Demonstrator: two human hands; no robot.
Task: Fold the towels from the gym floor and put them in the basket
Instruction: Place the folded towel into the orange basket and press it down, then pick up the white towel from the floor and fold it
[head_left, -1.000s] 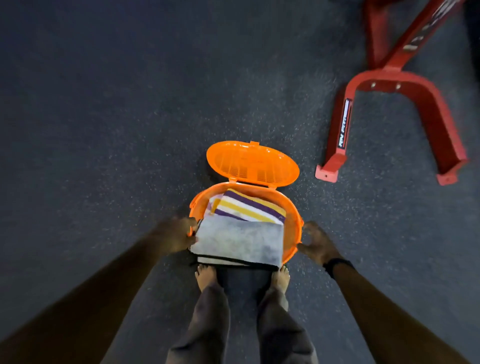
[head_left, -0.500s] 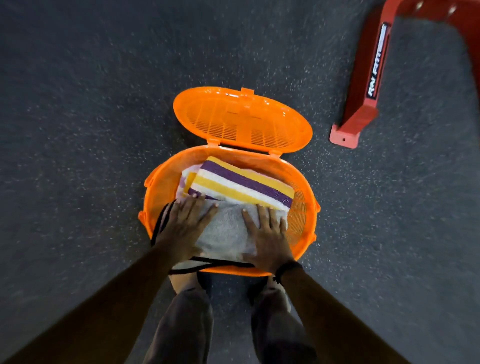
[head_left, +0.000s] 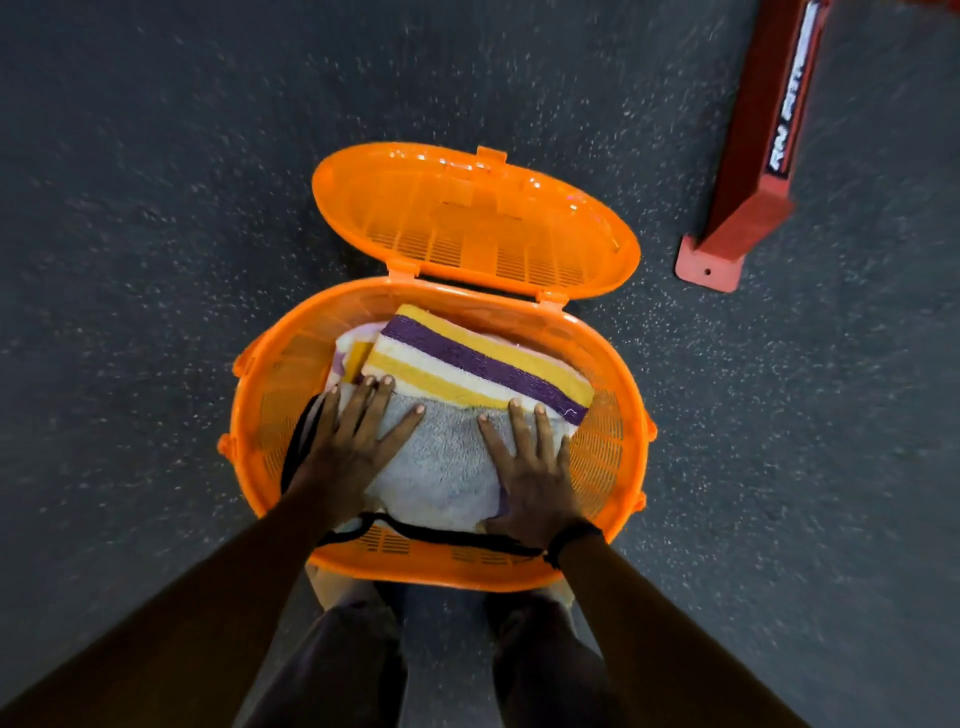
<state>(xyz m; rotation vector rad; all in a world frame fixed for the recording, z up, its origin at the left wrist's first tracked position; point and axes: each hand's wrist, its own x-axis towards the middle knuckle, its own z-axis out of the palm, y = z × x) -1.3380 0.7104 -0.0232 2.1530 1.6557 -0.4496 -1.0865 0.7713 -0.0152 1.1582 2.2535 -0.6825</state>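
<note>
An orange plastic basket (head_left: 260, 395) stands on the dark gym floor right in front of my feet, its lid (head_left: 475, 218) hinged open at the far side. Inside lies a folded striped towel (head_left: 483, 366) in yellow, white and purple. A folded grey towel (head_left: 447, 462) with a black edge lies on top at the near side. My left hand (head_left: 353, 441) presses flat on the grey towel's left part, fingers spread. On its right part my right hand (head_left: 532, 467) presses flat in the same way.
A red steel leg of a gym frame (head_left: 753, 171) with a foot plate rests on the floor at the upper right, close to the lid. Dark speckled rubber floor (head_left: 130, 234) spreads on all sides. My legs stand just behind the basket.
A second ago my hands were at the sides of the grey towel, which hung over the near rim. Both now press flat on it inside the basket, and my head has come closer.
</note>
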